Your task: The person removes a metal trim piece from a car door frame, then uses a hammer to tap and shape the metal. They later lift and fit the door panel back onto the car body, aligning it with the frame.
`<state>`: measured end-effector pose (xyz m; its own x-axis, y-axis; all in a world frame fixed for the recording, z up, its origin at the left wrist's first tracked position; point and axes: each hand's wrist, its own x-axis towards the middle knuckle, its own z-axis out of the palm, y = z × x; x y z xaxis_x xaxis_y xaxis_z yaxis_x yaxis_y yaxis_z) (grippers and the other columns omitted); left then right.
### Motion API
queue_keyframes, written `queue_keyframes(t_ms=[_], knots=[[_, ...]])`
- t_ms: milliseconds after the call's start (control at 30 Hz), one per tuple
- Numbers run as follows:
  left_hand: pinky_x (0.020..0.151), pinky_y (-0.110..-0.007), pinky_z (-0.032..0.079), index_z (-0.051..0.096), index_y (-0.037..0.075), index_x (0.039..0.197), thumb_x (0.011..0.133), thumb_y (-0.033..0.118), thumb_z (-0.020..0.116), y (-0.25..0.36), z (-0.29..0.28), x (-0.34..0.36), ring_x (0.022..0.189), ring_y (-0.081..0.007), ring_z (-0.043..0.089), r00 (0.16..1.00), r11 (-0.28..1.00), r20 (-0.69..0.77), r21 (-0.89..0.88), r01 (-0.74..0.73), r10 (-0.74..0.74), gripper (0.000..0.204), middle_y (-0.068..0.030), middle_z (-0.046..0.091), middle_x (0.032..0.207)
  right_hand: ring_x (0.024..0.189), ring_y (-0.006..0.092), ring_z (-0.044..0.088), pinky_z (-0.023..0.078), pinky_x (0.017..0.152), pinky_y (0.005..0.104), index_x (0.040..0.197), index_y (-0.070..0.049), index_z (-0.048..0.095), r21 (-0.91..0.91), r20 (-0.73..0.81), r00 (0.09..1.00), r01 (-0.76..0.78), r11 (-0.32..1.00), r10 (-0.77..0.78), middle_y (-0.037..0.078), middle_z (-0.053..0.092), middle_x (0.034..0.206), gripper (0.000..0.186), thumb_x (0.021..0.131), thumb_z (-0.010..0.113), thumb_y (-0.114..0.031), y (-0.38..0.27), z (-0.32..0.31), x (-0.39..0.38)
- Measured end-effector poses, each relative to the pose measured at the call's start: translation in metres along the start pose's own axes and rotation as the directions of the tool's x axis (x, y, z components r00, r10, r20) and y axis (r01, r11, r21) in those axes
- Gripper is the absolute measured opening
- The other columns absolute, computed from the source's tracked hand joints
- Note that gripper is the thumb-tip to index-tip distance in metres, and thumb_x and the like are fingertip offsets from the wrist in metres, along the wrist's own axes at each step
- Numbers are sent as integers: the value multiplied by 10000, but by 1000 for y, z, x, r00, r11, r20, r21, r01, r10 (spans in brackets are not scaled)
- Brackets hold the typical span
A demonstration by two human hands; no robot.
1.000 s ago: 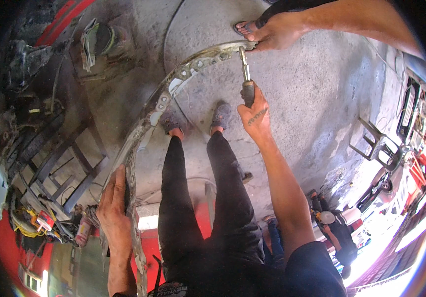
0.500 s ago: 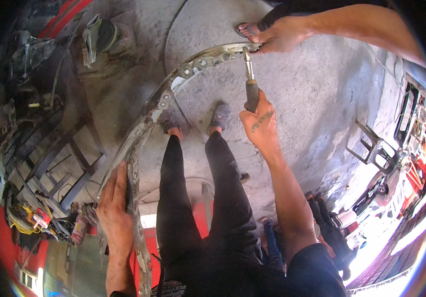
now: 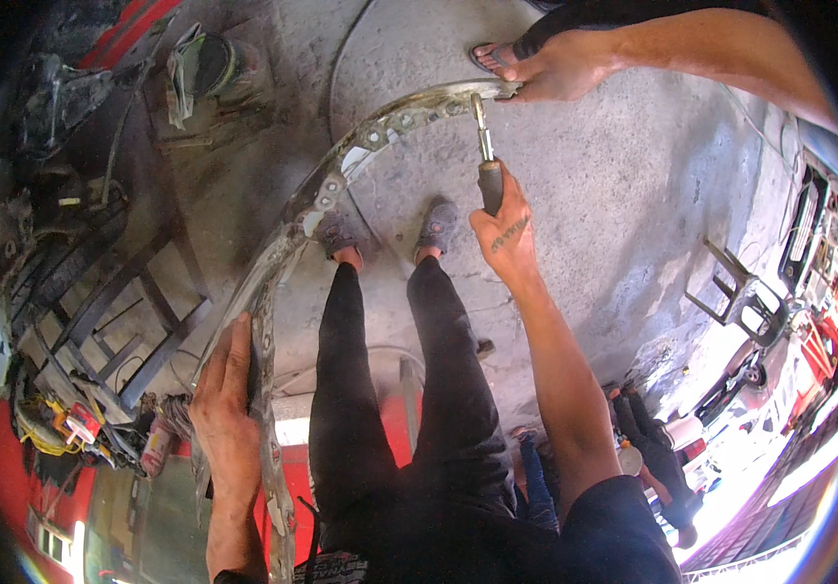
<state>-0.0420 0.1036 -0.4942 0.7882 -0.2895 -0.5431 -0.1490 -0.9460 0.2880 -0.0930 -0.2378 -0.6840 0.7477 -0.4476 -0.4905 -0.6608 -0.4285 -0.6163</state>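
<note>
My right hand (image 3: pixel 504 229) is closed round the dark grip of a hammer (image 3: pixel 490 185). Its bright metal shaft points away from me, and the head lies beside the far end of a long, curved metal strip (image 3: pixel 326 195). Whether head and strip touch, I cannot tell. The strip is worn, with holes along its inner flange, and arcs from my lower left to the top centre. My left hand (image 3: pixel 227 409) grips its near part, fingers laid along the outer side and thumb hidden. At the far end, another person's hand (image 3: pixel 565 68) holds the strip's tip.
Dark metal frames (image 3: pixel 136 321) lie on the left, near a bucket (image 3: pixel 212 66). A cable (image 3: pixel 333 83) crosses the concrete floor (image 3: pixel 614 195). A plastic chair (image 3: pixel 755 307) lies at right. A person's sandalled foot (image 3: pixel 492 56) is beyond the strip; people stand at lower right.
My right hand has shifted slightly away from me and left, and the hammer now tilts more to the left. The strip, my left hand and the other person's hand have hardly moved.
</note>
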Motion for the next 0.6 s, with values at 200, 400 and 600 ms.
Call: queue_keyframes(t_ms=[200, 400, 600], knots=[[1068, -465, 489, 543, 138, 1520, 797, -175, 451, 11, -3, 3, 1265, -408, 627, 998, 995, 7, -77, 71, -70, 793, -211, 643, 1381, 1109, 405, 652, 507, 983, 463, 1470, 52, 486, -34, -65, 991, 116, 993, -118, 287, 649, 1199, 697, 788, 577, -54, 14, 7, 4], [1057, -463, 500, 522, 161, 1536, 780, -163, 497, 9, -2, 1, 1264, -403, 629, 999, 997, -4, -63, 52, -53, 823, -198, 640, 1390, 892, 349, 682, 535, 854, 447, 1382, 10, 560, -32, -13, 999, -35, 999, 35, 208, 683, 968, 606, 781, 567, -65, -7, -1, 4], [1047, -468, 516, 471, 210, 1577, 755, -152, 575, 2, -4, 2, 1269, -405, 623, 1000, 999, 17, -28, 17, -16, 904, -189, 630, 1403, 873, 362, 681, 530, 855, 454, 1394, 14, 557, -72, 64, 989, -126, 989, 130, 216, 681, 938, 618, 781, 564, -67, -52, -22, -10]])
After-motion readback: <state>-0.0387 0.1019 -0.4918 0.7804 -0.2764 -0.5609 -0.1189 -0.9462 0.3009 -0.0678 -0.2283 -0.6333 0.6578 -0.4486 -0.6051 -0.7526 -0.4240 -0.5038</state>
